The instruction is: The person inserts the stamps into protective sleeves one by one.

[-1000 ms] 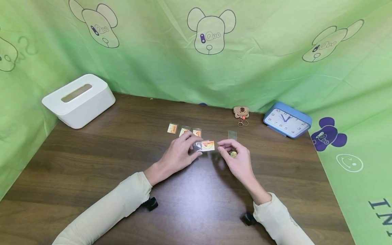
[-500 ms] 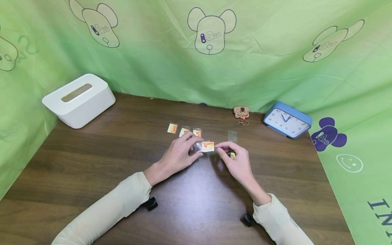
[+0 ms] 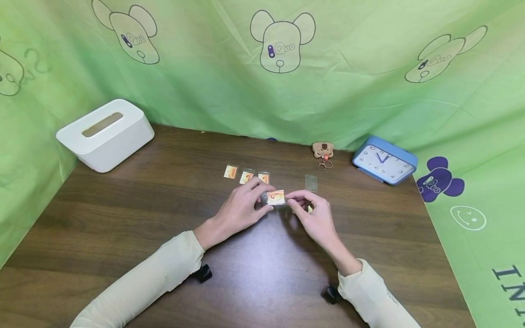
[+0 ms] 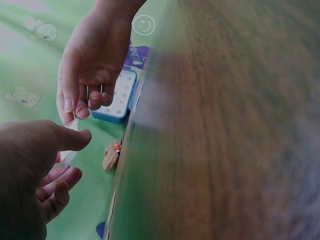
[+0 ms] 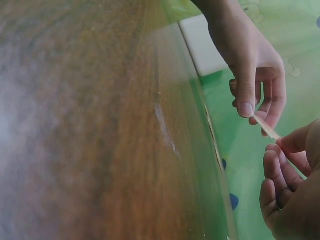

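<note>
In the head view, my left hand grips a small clear plastic sleeve by its edges between thumb and fingers. A small orange-and-white printed card lies mostly within the sleeve's outline. My right hand pinches the card's right end between thumb and index finger. Both wrist views show the card and sleeve edge-on, as a thin pale strip, held above the table. A small yellow-green thing peeks out by the right fingers; its kind is hidden.
Beyond the left hand lie three similar orange cards, one a sleeved card. A clear empty sleeve lies beyond the right hand. Farther back are a brown bear keychain, a blue clock and a white tissue box.
The right hand has moved slightly left, bringing the card closer to the left hand. More of the card now overlaps the sleeve. The left hand has barely moved.
</note>
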